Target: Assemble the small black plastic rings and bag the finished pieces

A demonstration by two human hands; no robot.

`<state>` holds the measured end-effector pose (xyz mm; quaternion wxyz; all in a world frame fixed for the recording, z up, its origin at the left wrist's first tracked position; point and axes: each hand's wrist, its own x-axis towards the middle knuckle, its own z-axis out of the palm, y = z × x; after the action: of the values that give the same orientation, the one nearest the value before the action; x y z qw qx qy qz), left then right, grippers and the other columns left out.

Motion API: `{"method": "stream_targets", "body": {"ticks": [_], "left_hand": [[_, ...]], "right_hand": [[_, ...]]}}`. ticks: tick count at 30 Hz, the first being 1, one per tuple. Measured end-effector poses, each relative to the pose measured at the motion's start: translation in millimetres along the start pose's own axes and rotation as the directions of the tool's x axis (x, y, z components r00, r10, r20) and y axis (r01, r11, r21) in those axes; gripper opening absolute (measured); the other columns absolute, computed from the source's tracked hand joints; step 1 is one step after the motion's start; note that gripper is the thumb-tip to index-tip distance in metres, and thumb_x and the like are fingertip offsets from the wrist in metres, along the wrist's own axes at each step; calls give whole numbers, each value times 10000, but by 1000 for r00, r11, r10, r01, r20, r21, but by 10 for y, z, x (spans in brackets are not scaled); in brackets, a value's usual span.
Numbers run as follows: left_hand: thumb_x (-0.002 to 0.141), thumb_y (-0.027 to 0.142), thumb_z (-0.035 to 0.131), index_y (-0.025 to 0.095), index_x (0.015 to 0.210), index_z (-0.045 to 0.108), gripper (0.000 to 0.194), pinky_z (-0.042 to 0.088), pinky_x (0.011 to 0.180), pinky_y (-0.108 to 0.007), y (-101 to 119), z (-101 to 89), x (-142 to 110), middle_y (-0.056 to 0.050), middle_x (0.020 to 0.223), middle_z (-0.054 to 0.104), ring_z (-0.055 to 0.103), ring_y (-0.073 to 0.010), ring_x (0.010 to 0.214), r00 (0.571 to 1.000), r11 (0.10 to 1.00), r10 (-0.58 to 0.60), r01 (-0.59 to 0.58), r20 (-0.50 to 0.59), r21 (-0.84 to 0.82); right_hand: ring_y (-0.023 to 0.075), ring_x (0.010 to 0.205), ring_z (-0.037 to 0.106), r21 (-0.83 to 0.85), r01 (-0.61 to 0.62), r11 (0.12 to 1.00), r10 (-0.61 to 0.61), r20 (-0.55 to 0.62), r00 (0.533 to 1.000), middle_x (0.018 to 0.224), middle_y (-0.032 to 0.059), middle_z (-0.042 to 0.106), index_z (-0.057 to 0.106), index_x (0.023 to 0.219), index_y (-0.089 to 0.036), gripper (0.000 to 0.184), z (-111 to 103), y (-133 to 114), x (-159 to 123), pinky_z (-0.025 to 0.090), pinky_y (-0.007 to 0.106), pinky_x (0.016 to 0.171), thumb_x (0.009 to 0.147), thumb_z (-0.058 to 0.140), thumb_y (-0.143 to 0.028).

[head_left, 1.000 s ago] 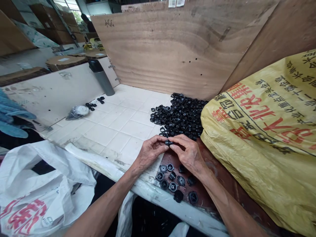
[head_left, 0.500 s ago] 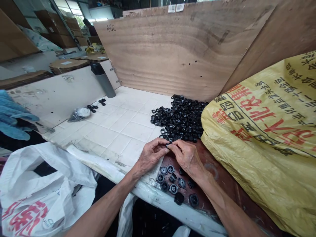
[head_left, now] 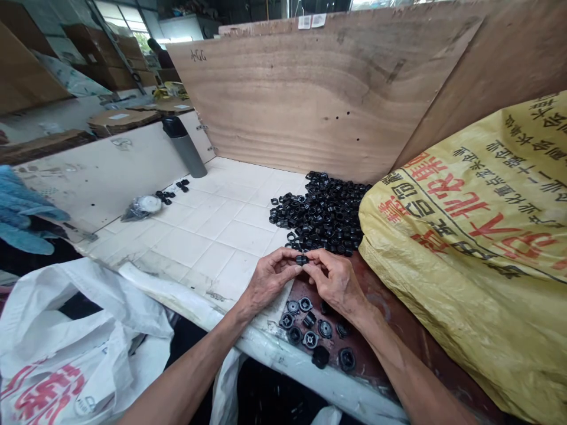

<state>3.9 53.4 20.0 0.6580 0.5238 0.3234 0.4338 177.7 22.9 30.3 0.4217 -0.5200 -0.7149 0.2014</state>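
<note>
**Black ring (head_left: 302,260) pinched between both hands**

In the head view, the left hand (head_left: 275,277) and the right hand (head_left: 335,280) meet above the near right part of the tiled worktop (head_left: 199,248). Both are closed in a fingertip pinch on the black ring. The ring is short, and its long axis seems to run roughly left to right, across the gap between the hands, though the fingers hide part of it. The left hand comes at it from the left and the right hand from the right. Neither hand is clearly nearer: the ring sits about midway and touches both.

Just beyond the fingers, a heap of black rings (head_left: 321,212) lies on the tiles, its near edge almost at the hands. Just below the hands, several round black fittings (head_left: 305,321) sit apart on a brown board (head_left: 381,307). A yellow woven sack (head_left: 452,236) slumps against the heap's right side, and a plywood panel (head_left: 301,100) stands along the worktop's far edge. Toward the left, well apart from the hands, are a grey flask (head_left: 183,147), a clear bag (head_left: 142,208) and a few small black parts (head_left: 170,190). A white plastic bag (head_left: 75,348) lies below the near edge.
</note>
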Motion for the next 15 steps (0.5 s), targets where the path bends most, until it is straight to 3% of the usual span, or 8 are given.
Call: {"method": "stream_targets", "body": {"ticks": [5, 9, 13, 15], "left_hand": [[783, 252, 767, 144, 1002, 688, 256, 521, 830, -275, -5, 5, 3, -44, 968, 690, 648, -149, 861, 999, 998, 44, -44, 14, 42], [797, 254, 755, 148, 1020, 677, 259, 517, 841, -283, -8, 0, 15, -48, 963, 693, 648, -152, 874, 999, 998, 45, -46, 8, 33], [801, 273, 754, 141, 1026, 665, 276, 521, 827, -292, -13, -25, 15, -53, 937, 700, 652, -152, 841, 999, 999, 34, -34, -13, 34], [805, 276, 751, 140, 1041, 657, 288, 521, 798, -282, -20, -37, 15, -49, 908, 699, 651, -147, 812, 999, 998, 29, -28, -29, 49]], "right_hand": [[145, 592, 565, -173, 30, 984, -35, -27, 999, 617, 4, 584, 643, 736, -189, 335, 44, 61, -13, 379, 261, 610, 1003, 468, -289], [146, 660, 601, -61, -2, 998, 1, -25, 1000, 718, 9, 639, 666, 961, -176, 214, 14, -4, -9, 415, 243, 662, 990, 492, -297], [136, 596, 557, -116, -7, 993, 10, 22, 1000, 606, -2, 573, 592, 653, -189, 379, -15, -47, -10, 386, 252, 631, 991, 492, -329], [121, 540, 517, -104, -44, 994, 45, 5, 999, 577, -18, 543, 588, 663, -188, 356, -14, -58, -12, 383, 247, 597, 963, 546, -375]]}}
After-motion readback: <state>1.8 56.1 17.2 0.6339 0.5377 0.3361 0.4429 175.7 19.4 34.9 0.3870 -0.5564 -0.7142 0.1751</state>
